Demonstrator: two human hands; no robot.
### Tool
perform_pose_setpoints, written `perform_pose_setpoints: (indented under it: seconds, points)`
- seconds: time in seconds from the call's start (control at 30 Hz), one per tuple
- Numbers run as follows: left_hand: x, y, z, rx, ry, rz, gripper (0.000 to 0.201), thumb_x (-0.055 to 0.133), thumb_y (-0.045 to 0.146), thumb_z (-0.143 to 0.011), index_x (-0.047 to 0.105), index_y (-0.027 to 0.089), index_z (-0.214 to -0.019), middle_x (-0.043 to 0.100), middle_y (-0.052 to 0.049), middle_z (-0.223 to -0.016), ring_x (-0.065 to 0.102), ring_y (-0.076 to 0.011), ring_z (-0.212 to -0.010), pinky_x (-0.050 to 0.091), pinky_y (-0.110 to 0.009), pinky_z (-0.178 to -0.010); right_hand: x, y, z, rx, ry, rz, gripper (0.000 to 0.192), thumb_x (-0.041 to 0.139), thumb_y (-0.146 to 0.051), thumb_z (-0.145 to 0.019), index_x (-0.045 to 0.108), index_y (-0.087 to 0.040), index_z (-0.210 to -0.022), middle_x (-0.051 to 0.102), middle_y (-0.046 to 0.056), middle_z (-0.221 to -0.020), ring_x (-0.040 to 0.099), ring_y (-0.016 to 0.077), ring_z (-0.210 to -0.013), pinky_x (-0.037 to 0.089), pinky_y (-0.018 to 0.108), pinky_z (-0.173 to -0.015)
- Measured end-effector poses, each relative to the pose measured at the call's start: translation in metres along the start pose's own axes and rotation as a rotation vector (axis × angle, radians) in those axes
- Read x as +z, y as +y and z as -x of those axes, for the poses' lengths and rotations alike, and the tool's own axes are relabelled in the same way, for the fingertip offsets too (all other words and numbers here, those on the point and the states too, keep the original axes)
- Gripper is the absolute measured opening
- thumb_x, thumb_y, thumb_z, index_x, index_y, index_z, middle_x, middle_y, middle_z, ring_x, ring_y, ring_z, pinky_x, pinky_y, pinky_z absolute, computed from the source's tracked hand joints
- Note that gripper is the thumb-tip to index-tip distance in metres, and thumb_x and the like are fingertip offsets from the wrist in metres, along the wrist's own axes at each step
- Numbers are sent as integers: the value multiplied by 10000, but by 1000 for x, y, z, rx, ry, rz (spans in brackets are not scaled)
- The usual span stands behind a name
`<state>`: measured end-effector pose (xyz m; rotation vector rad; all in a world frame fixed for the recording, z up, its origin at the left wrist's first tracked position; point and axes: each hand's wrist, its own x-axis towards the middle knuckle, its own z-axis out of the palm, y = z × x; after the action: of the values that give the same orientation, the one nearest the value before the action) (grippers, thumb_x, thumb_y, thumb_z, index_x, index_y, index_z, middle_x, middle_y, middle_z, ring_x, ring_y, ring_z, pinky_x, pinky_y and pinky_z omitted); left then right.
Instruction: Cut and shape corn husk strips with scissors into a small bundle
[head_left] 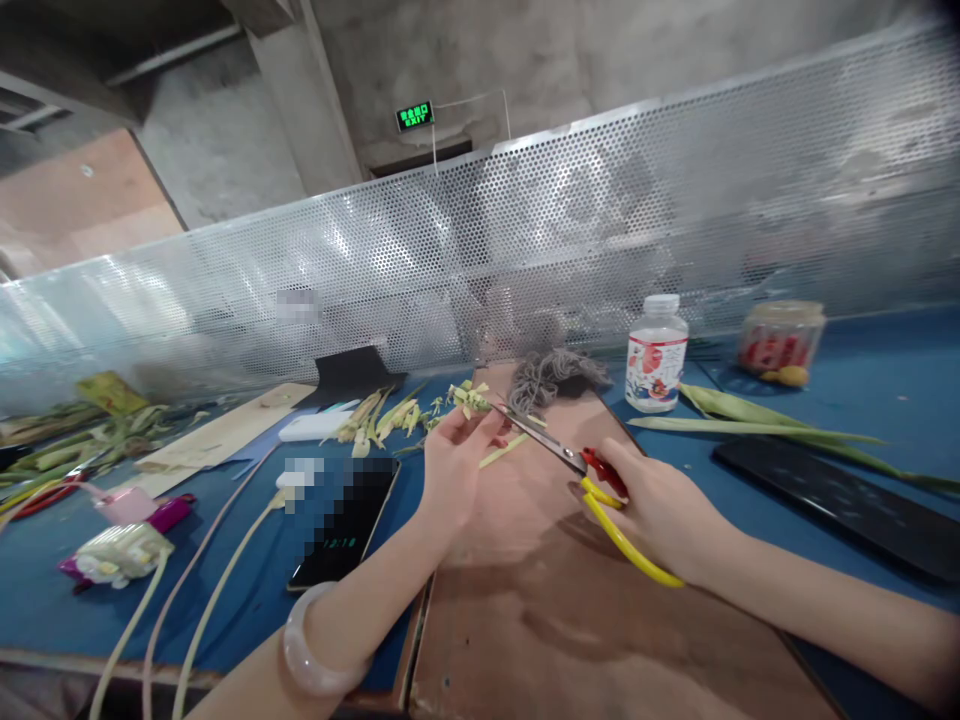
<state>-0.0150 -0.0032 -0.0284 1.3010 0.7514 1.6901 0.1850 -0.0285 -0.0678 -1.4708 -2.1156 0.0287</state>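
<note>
Between the fingers of my left hand point(455, 462) is a small pale green bunch of folded leaf strips point(469, 398). My right hand point(660, 500) grips scissors point(555, 448) with yellow and red handles. Their blades point up and left, and the tips come close to the bunch; whether they touch it I cannot tell. Below my left fingers a pale green strip point(504, 452) lies on the brown wooden board point(525, 600). Several similar leaf pieces point(382, 418) lie just left of my left hand. A bundle of grey yarn point(551, 378) rests at the far end of the board.
A phone point(349, 525), power bank point(315, 425) and cables point(202, 600) lie left on the blue table. Right stand a white-capped bottle point(657, 355) and a jar point(782, 345), near long leaves point(750, 425) and a black tray-like object point(832, 500). A perforated metal screen point(420, 250) closes the back.
</note>
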Motion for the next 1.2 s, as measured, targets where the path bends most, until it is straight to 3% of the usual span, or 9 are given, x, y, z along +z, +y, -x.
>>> perform_pose_setpoints:
  seconds: [0.5,1.2]
  points:
    - [3,2,1,-76,-42,85,160,733,289,-694,676,142,-667,643,-18,-670,583,-97,-621,493,-234,-624,1,5,-2,-2,54,88,189,481,-408,-827,452,-227,-869,634,23,-736,597,189,-581,237,235,-477]
    - [6,2,3,-158,18,163,116,724,256,-705,689,146,-693,661,-20,-679,602,-92,-625,497,-217,-611,1,5,-4,28,58,143,208,475,-412,-818,429,-218,-877,623,26,-729,626,223,-611,239,252,-480]
